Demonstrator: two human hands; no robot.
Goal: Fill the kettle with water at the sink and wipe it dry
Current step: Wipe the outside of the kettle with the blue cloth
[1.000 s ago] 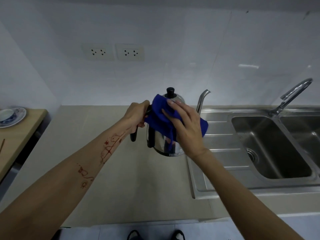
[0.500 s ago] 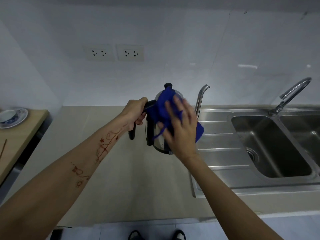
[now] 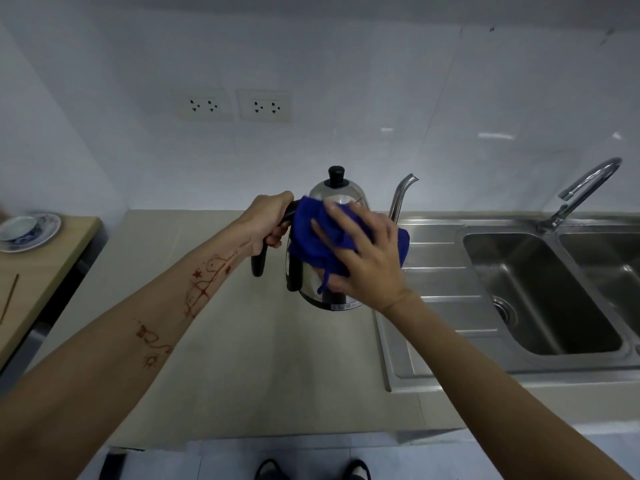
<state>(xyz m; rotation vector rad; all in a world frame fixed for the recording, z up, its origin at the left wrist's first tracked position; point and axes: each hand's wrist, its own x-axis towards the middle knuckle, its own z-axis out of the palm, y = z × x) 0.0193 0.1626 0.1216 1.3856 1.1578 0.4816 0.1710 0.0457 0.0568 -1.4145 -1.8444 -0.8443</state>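
- Right hand [image 3: 363, 258] presses the cloth [image 3: 322, 233] flat on the kettle [image 3: 332, 244], fingers spread and nearly straight, so the wipe covers a broad patch.
- Left hand [image 3: 268, 220] has fingers curled round the handle [image 3: 259, 261]; likely steadies the kettle against the push.
- Kettle is upright over the counter [image 3: 242, 341], just left of the sink [image 3: 540, 296].
- Versus 0.5 s ago: cloth has slid lower, lid knob [image 3: 336, 175] now exposed.

Legible text: none. Small white label strip [image 3: 341, 307], lower centre of frame, at base of polished steel gooseneck kettle [image 3: 337, 194] w/ black knob: carries print, too small and blurred to read. Reddish-brown drawn marks [image 3: 204, 285] on left forearm, centre-left: stars, swirls, a sun; pictures only, no letters or nos.
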